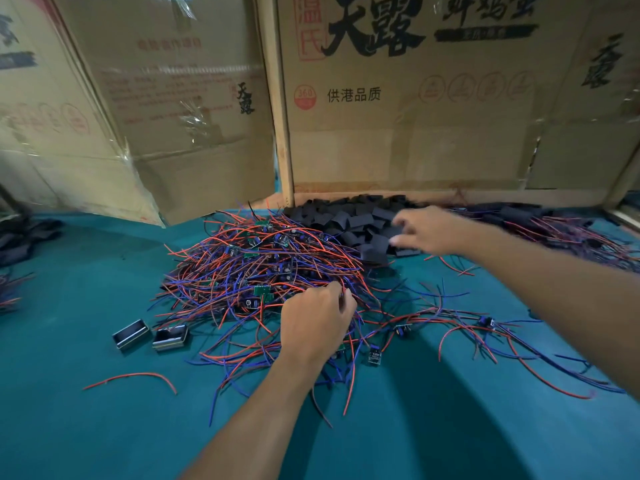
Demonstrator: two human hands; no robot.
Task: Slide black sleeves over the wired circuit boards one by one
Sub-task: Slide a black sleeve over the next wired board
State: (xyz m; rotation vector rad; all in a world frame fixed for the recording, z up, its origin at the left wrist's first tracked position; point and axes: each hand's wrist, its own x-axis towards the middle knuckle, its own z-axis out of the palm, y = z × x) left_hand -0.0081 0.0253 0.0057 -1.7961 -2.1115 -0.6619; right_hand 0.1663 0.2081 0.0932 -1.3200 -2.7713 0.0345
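**Q:** Head view: where are the task items located relative to the heap of black sleeves, and which hand is nearer?

**A:** The heap of flat, matte black sleeves (349, 220) is piled against the foot of the printed cardboard wall (415, 98). The tangled pile of small green circuit boards with red and blue wires (256, 268) is found just left of and nearer than that heap, touching its edge. The right hand (427, 230) is placed over the heap's right side; the left hand (317, 320) is set at the near edge of the wired pile, well apart from the sleeves.

**Q:** What is the state of each hand?

**A:** The left hand's fingers are curled into the wires, which appear pinched. The right hand is blurred; its fingers are seen loosely bent on the sleeves, but whether one is gripped cannot be told.

**Q:** Which relation governs the coming move?

**A:** A sleeve's open end should be judged against a board's long axis. Sleeve orientation is mixed in the heap, so alignment is probably required after pickup.

**Q:** Other items?

**A:** Two small open-ended black boxes (150, 336) are seen on the teal table cover (69, 427), well left of the heap.
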